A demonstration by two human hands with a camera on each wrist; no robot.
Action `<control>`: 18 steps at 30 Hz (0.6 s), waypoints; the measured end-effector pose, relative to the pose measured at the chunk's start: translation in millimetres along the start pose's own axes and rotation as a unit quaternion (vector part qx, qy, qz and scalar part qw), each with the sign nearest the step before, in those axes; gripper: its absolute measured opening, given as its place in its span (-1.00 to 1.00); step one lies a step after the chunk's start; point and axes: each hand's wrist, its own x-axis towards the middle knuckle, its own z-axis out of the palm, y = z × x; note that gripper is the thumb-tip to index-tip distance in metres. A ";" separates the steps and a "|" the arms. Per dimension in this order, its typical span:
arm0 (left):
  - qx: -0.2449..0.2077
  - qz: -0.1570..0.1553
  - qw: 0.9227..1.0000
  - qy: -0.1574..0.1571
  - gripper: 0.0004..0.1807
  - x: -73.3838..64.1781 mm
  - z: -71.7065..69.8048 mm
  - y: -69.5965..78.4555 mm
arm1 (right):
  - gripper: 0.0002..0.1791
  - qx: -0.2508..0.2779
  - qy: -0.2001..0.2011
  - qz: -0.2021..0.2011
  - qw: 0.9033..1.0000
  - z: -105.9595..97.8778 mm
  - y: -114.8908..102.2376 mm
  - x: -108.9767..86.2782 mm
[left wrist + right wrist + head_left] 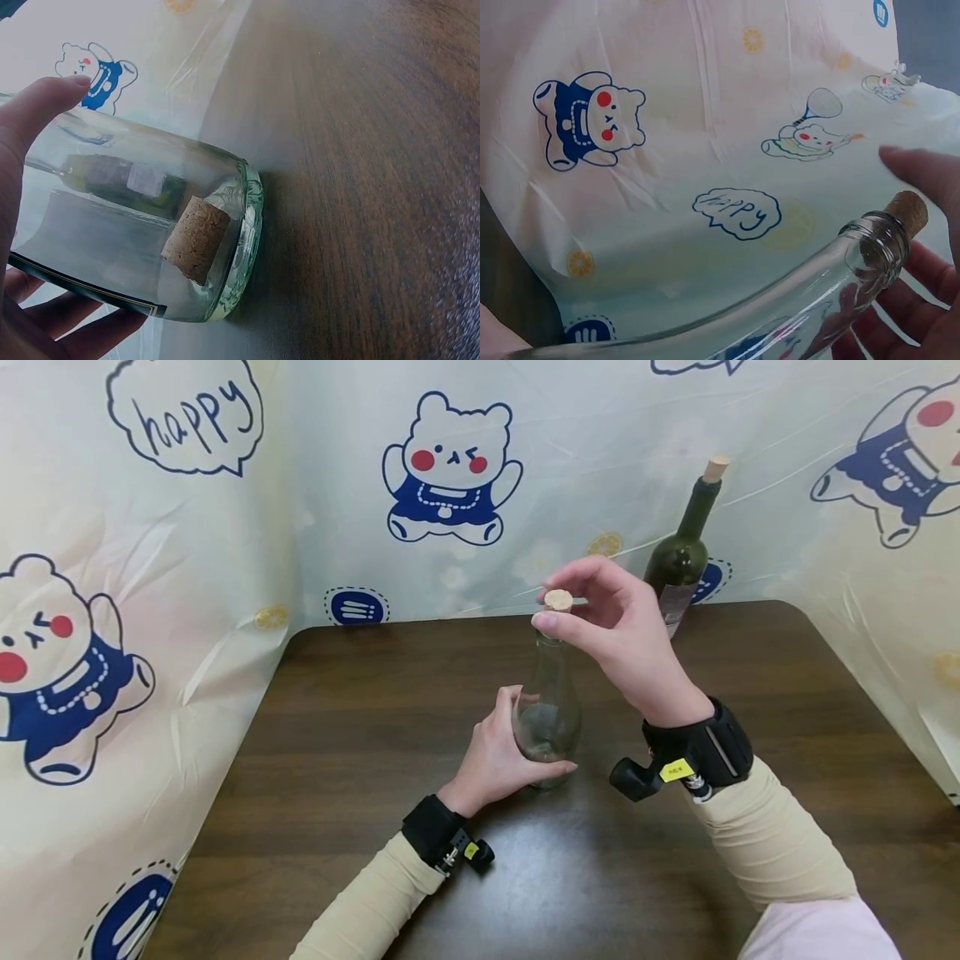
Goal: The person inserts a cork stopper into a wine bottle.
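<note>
My left hand (498, 760) holds a clear glass bottle (551, 718) upright on the table, thumb and fingers round its lower body. A cork (558, 601) sits in the mouth, its top sticking out. Around that cork hovers my right hand (618, 631), thumb and fingers spread to either side. In the right wrist view a gap shows between the thumb (919, 169) and the cork (909, 210); the other fingers are beyond the neck. Through the glass in the left wrist view, a second cork (196, 240) appears inside, near the base.
A green wine bottle (678, 552) with a cork in its top stands at the back right, partly behind my right hand. The dark wooden table (337, 710) is bordered by a printed sheet (315, 510) at the back and sides.
</note>
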 end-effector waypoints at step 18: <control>-0.001 0.004 1.000 0.002 0.17 -0.8 -0.2 -0.2 | -0.32 0.099 -0.154 0.119 0.976 11.6 4.5 12.1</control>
